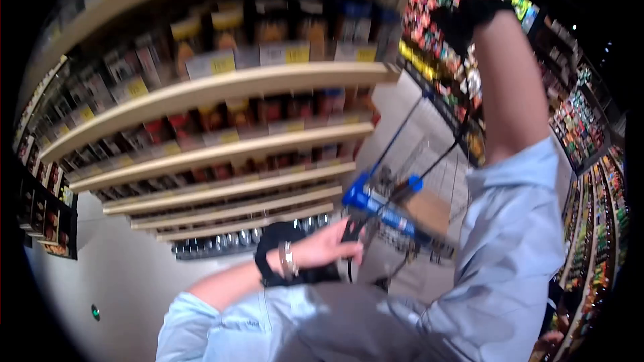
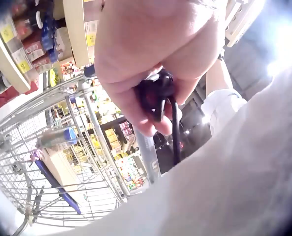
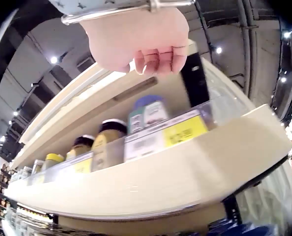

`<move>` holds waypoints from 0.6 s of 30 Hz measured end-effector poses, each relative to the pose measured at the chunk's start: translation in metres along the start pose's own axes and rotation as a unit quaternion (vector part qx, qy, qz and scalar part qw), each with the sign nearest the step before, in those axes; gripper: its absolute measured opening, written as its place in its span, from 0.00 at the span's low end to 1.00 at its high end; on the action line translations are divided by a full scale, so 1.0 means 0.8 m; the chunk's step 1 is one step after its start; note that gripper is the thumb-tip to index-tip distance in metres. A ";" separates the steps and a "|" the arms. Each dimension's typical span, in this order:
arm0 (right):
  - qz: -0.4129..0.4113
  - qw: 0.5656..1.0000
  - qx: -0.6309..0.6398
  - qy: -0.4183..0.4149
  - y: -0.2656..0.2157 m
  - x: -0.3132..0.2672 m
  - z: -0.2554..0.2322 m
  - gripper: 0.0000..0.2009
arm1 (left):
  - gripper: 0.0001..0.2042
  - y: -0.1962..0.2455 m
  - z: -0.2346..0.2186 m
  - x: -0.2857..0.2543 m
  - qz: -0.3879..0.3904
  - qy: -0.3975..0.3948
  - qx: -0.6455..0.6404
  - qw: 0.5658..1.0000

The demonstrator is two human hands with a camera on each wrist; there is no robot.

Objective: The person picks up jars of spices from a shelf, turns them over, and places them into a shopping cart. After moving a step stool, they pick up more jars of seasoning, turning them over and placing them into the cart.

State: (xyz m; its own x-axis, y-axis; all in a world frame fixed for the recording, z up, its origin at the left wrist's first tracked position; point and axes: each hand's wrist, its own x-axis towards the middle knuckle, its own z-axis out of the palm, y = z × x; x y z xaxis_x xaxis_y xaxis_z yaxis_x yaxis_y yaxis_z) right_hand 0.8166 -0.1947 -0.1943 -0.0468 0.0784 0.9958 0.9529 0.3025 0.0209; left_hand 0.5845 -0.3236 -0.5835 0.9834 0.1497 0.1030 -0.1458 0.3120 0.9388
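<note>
In the left wrist view my left hand [image 2: 155, 49] curls its fingers round a bunched black cord [image 2: 158, 93], one strand hanging down. From the head view, this left hand [image 1: 322, 247] sits low in front of the body, near the blue handle [image 1: 382, 209] of a shopping cart. My right hand [image 3: 141, 42] is raised at a high shelf [image 3: 185, 152], fingers bent loosely above the goods and nothing visible in them. Below it stand a blue-lidded container [image 3: 148, 110] and a dark-lidded jar [image 3: 109, 140], behind a yellow-and-white price tag [image 3: 165, 135].
Tiered wooden shelves [image 1: 235, 84] of jars fill the left side. The wire cart [image 2: 92, 128] carries a blue-lidded jar [image 2: 60, 138] and a flat, light-coloured item with a blue edge [image 2: 60, 172]. More stocked shelves [image 1: 590, 228] run along the right.
</note>
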 end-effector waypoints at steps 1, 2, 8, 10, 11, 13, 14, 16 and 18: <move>0.049 0.998 -0.028 0.008 0.042 0.002 0.000 0.12 | 0.12 0.002 -0.002 -0.001 -0.009 0.016 -0.032 0.999; 0.035 0.999 -0.023 0.027 0.059 0.002 -0.005 0.12 | 0.12 0.004 -0.003 -0.005 -0.024 0.031 -0.072 0.997; 0.233 0.961 0.146 -0.007 0.115 -0.024 0.017 0.19 | 0.10 0.001 -0.027 -0.025 -0.086 -0.008 -0.032 0.996; 0.288 0.912 0.283 -0.064 0.097 -0.019 0.021 0.20 | 0.11 -0.012 -0.029 -0.026 -0.070 -0.005 -0.022 0.997; 0.287 0.908 0.288 -0.101 0.087 -0.017 0.023 0.15 | 0.10 -0.017 -0.032 -0.026 -0.086 0.005 0.009 0.996; 0.252 0.911 0.282 -0.166 0.057 -0.010 0.018 0.17 | 0.13 -0.025 -0.036 -0.026 -0.081 0.001 0.002 0.997; 0.219 0.908 0.268 -0.235 0.044 -0.009 0.018 0.19 | 0.15 -0.028 -0.040 -0.026 -0.084 0.000 -0.008 0.996; 0.196 0.930 0.260 -0.171 0.030 -0.008 0.029 0.26 | 0.17 -0.027 -0.042 -0.026 -0.091 0.012 -0.003 0.996; 0.161 0.965 0.084 -0.190 0.028 -0.001 0.036 0.30 | 0.17 -0.029 -0.043 -0.025 -0.098 0.016 0.004 0.995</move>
State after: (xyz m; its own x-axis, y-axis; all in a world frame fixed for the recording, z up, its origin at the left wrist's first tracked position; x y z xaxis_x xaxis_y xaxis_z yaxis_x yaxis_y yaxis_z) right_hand 0.8296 -0.1608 -0.1973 0.1070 0.5270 0.8431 0.8759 0.3513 -0.3308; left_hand 0.5641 -0.3016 -0.6183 0.9888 0.1176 -0.0924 0.0487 0.3315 0.9422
